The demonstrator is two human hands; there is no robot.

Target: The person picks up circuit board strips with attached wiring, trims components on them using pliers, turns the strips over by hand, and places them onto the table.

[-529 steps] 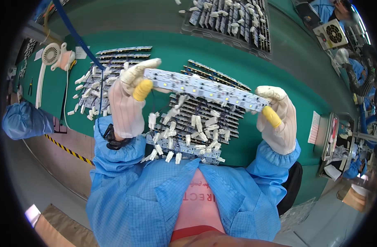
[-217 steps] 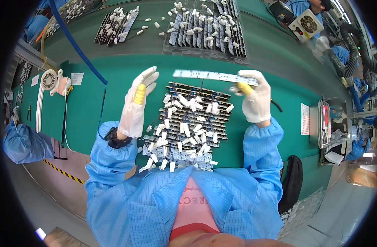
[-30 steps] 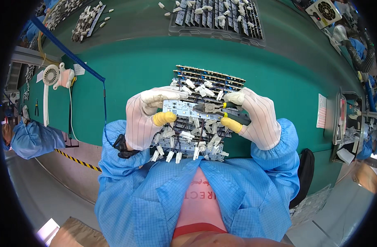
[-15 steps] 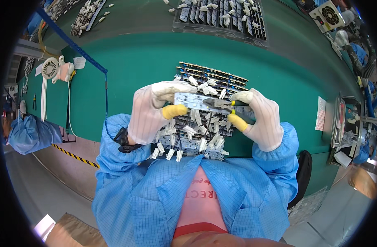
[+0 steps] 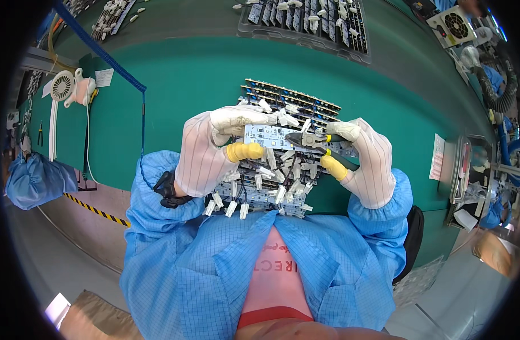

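Note:
My left hand (image 5: 212,147), in a striped white glove with a yellow thumb cover, pinches the left end of a narrow white circuit board (image 5: 265,136). In my gloved right hand (image 5: 365,156) are diagonal cutters (image 5: 312,140) with black and yellow handles. Their jaws lie over the right part of the board; whether they touch it I cannot tell. Beneath both hands is a pile of similar boards (image 5: 291,97) with dark wires and white connectors (image 5: 280,194). The board's right end is partly hidden behind the cutters and my fingers.
A tray of boards (image 5: 305,37) stands at the back of the green mat (image 5: 175,73). At the left are a small fan (image 5: 63,86) and a coiled blue cord (image 5: 101,51). A clear bin (image 5: 467,175) stands at the right. Another person's blue sleeve (image 5: 36,178) shows far left.
The cutters' jaws have shifted slightly right along the board, and the board lies flatter to view. Both hands keep their hold. The whole view has shifted a little.

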